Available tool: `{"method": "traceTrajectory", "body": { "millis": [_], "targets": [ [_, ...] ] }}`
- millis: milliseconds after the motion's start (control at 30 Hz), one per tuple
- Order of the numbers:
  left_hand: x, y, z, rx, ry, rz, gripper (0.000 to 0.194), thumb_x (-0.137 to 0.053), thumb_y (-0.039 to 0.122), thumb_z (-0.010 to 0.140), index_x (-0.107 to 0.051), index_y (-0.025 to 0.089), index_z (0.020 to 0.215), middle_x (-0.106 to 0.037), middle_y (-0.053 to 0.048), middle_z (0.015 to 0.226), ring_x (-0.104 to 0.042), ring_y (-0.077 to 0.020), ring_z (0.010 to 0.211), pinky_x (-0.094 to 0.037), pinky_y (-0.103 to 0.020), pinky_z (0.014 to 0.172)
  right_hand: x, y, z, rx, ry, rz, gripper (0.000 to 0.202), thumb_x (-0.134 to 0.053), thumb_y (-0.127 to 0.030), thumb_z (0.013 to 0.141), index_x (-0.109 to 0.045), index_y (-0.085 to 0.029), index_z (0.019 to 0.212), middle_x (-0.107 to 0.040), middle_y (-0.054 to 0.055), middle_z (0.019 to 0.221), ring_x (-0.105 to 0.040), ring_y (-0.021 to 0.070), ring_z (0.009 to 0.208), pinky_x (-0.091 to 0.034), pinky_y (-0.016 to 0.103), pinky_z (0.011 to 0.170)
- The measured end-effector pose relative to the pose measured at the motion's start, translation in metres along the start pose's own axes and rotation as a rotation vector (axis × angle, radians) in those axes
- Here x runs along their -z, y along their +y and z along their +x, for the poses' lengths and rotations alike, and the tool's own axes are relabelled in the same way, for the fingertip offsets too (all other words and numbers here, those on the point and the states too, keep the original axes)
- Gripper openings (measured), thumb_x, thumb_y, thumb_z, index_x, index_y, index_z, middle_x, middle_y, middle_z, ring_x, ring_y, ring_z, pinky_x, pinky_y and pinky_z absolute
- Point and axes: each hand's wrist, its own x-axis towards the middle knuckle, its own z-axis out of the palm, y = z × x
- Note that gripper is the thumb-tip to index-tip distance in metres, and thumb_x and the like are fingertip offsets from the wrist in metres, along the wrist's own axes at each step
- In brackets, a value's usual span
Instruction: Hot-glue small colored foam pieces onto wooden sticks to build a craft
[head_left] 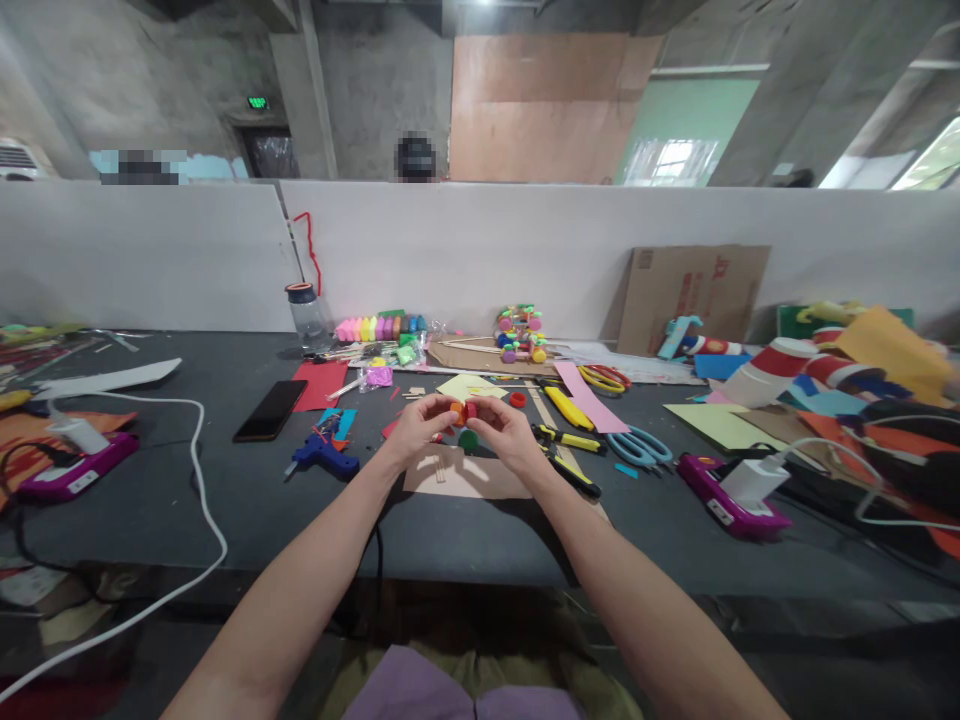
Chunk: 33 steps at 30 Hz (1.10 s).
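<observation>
Above a pale cardboard strip (pixel 480 478), my two hands meet near the middle of the table. My left hand (pixel 424 425) is closed on a small orange piece (pixel 456 410). Pinched in the fingers of my right hand (pixel 504 428) is a small red piece (pixel 470 411), close beside the orange one; whether they touch is unclear. A green round piece (pixel 468 441) sits just below the fingertips. Thin wooden sticks (pixel 440 468) lie on the strip. A red ring (pixel 517 400) rests behind my right hand.
A blue glue gun (pixel 324 458) and phone (pixel 271 410) lie left. Yellow-handled pliers (pixel 574 440), blue scissors (pixel 641 447) and a purple power strip (pixel 731 500) are right. A bottle (pixel 306 318), colourful clay row (pixel 382 328) and small wheeled models (pixel 521 335) stand behind.
</observation>
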Motion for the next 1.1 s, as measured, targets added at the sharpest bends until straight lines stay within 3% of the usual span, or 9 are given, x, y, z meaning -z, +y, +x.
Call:
{"method": "traceTrajectory", "body": {
  "millis": [200, 300, 433, 567, 767, 1100],
  "targets": [
    [0.004, -0.005, 0.003, 0.085, -0.043, -0.231, 0.037, -0.079, 0.033, 0.062, -0.067, 0.014, 0.092, -0.069, -0.005, 0.086, -0.064, -0.0126, 0.069, -0.049, -0.024, 0.066, 0.005, -0.001, 0.002, -0.183, -0.013, 0.292, 0.036, -0.076, -0.035, 0.065, -0.069, -0.020, 0.097, -0.070, 0.003, 0.090, -0.064, 0.0175, 0.077, -0.052, 0.038, 0.081],
    [0.007, -0.007, 0.005, 0.109, -0.055, -0.292, 0.038, -0.080, 0.031, 0.062, -0.067, 0.014, 0.094, -0.070, -0.006, 0.088, -0.065, -0.0126, 0.069, -0.050, -0.025, 0.068, 0.006, 0.000, 0.003, -0.204, -0.014, 0.377, 0.034, -0.077, -0.034, 0.066, -0.070, -0.021, 0.096, -0.069, 0.003, 0.094, -0.064, 0.0171, 0.079, -0.051, 0.038, 0.084],
    [0.009, -0.006, 0.006, 0.098, 0.017, -0.378, 0.038, -0.080, 0.030, 0.063, -0.066, 0.015, 0.095, -0.070, -0.005, 0.088, -0.067, -0.0144, 0.073, -0.051, -0.025, 0.069, 0.006, 0.001, 0.002, -0.203, -0.020, 0.374, 0.032, -0.078, -0.034, 0.065, -0.070, -0.021, 0.094, -0.069, 0.002, 0.091, -0.064, 0.0163, 0.078, -0.051, 0.037, 0.082],
    [0.009, -0.003, 0.006, 0.077, 0.073, -0.385, 0.038, -0.080, 0.028, 0.063, -0.066, 0.015, 0.096, -0.071, -0.005, 0.088, -0.067, -0.0159, 0.077, -0.051, -0.024, 0.066, 0.005, 0.002, 0.002, -0.198, -0.033, 0.287, 0.033, -0.077, -0.035, 0.066, -0.069, -0.020, 0.095, -0.069, 0.002, 0.089, -0.062, 0.0149, 0.074, -0.051, 0.034, 0.077],
    [0.009, -0.003, 0.005, 0.074, 0.036, -0.342, 0.042, -0.080, 0.028, 0.062, -0.066, 0.017, 0.099, -0.069, -0.006, 0.093, -0.067, -0.0157, 0.078, -0.047, -0.021, 0.059, 0.003, -0.002, 0.000, -0.152, -0.045, 0.145, 0.038, -0.074, -0.036, 0.067, -0.065, -0.019, 0.101, -0.069, 0.004, 0.096, -0.062, 0.0163, 0.083, -0.050, 0.031, 0.075],
    [0.009, 0.001, 0.003, 0.073, 0.058, -0.365, 0.042, -0.079, 0.028, 0.063, -0.064, 0.017, 0.101, -0.069, -0.006, 0.093, -0.067, -0.0147, 0.078, -0.049, -0.022, 0.062, 0.002, -0.012, -0.004, 0.051, -0.156, -0.425, 0.018, -0.061, -0.026, 0.078, -0.066, -0.018, 0.093, -0.069, 0.003, 0.091, -0.061, 0.0167, 0.082, -0.045, 0.030, 0.075]
  ]
}}
